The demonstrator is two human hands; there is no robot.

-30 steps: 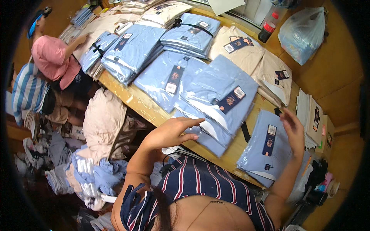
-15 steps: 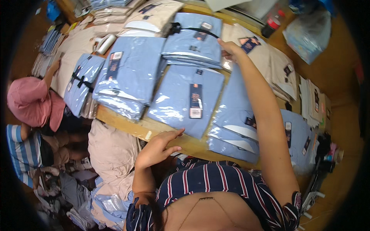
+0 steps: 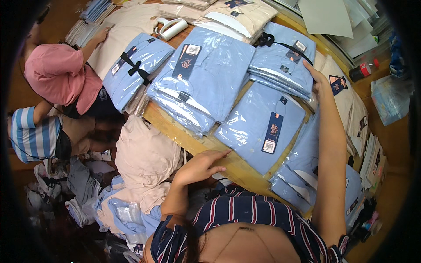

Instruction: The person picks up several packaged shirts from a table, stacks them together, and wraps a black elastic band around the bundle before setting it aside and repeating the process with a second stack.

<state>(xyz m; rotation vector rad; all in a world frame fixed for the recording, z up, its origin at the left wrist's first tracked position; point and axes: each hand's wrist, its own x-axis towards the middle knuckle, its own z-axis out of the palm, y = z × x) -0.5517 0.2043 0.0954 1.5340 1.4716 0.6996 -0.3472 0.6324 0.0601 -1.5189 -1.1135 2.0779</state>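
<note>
A black band runs across a stack of folded light-blue shirts in clear bags (image 3: 280, 52) at the back right of the table. My right hand (image 3: 320, 81) grips this stack's right edge, one fingertip beside the band; its other fingers are partly hidden. Near the table's front edge, my left hand (image 3: 198, 168) is open and empty, fingers stretched toward a single bagged blue shirt (image 3: 252, 127) with a dark tag. Left of that lies a taller pile of bagged blue shirts (image 3: 210, 65). A smaller blue bundle with a black bow (image 3: 138, 65) sits farther left.
Bagged beige shirts (image 3: 243, 15) lie at the back, with a white tape dispenser (image 3: 173, 30) beside them. A dark bottle with a red cap (image 3: 364, 70) stands far right. Beige cloth (image 3: 147, 151) heaps below the table edge. A person in a pink hat (image 3: 57, 70) is at left.
The view has shifted left, so the table's contents sit farther right in the picture. My right hand stays at the banded stack; my left hand stays open by the table edge.
</note>
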